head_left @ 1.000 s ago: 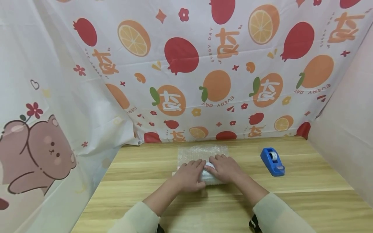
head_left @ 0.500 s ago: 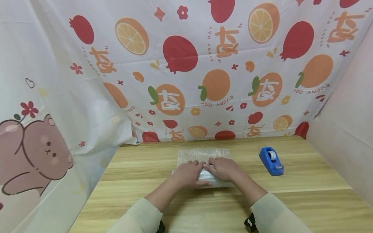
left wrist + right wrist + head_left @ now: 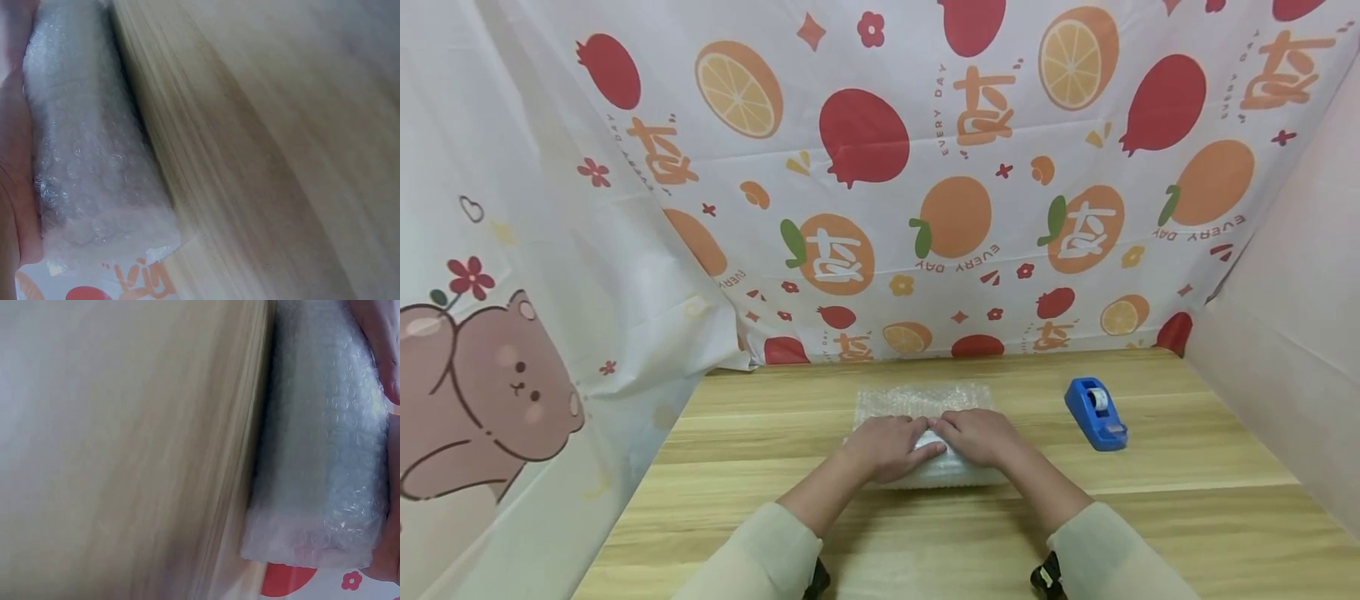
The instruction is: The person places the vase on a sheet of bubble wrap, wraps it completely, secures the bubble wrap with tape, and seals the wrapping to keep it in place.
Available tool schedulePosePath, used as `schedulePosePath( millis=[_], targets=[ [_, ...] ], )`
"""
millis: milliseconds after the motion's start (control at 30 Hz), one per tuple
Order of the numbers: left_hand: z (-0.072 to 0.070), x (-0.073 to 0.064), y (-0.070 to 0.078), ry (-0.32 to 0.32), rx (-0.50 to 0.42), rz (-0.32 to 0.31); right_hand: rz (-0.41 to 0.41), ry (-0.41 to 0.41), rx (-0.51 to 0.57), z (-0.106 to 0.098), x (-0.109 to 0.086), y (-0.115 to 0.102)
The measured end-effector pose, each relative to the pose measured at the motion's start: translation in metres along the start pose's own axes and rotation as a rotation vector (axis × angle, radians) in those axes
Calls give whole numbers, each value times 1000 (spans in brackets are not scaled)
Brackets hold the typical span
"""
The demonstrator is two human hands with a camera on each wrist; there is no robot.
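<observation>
A bundle in clear bubble wrap [image 3: 942, 477] lies across the wooden table, its contents only a pale blur through the film. A flat stretch of the wrap shows behind it. My left hand [image 3: 889, 447] grips the bundle's left half, its thumb lying across the top. On the right half, my right hand [image 3: 979, 436] holds on with fingers bent over the far side. The fingertips of both hands meet near the middle. Up close, the left wrist view shows bubble wrap [image 3: 87, 131] along the hand's edge; the right wrist view shows the rounded bundle [image 3: 322, 444] too.
A blue tape dispenser [image 3: 1096, 414] with a roll of tape stands to the right on the wooden table [image 3: 1157, 467]. A fruit-printed cloth [image 3: 955, 275] hangs behind the table's far edge. Pale cloth hangs at both sides.
The bundle's near side has come slightly toward me and shows more wrap. My left thumb has moved from its near edge up onto the top. Both hands stay on it.
</observation>
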State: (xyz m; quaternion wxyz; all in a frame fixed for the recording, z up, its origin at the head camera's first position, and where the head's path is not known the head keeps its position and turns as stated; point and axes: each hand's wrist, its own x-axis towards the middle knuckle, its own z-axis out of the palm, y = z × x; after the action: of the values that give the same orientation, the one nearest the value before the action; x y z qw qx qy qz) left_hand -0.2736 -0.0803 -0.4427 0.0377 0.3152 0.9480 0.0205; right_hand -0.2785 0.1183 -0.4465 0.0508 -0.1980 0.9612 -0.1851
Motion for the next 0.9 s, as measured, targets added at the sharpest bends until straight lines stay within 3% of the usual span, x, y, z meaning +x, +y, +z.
schedulePosePath(
  millis=[667, 900],
  targets=[
    [2, 1, -2, -17, -53, -65, 39, -19, 50, 1, 3, 2],
    [1, 3, -3, -12, -71, -66, -2, 81, 34, -1, 2, -1]
  ],
)
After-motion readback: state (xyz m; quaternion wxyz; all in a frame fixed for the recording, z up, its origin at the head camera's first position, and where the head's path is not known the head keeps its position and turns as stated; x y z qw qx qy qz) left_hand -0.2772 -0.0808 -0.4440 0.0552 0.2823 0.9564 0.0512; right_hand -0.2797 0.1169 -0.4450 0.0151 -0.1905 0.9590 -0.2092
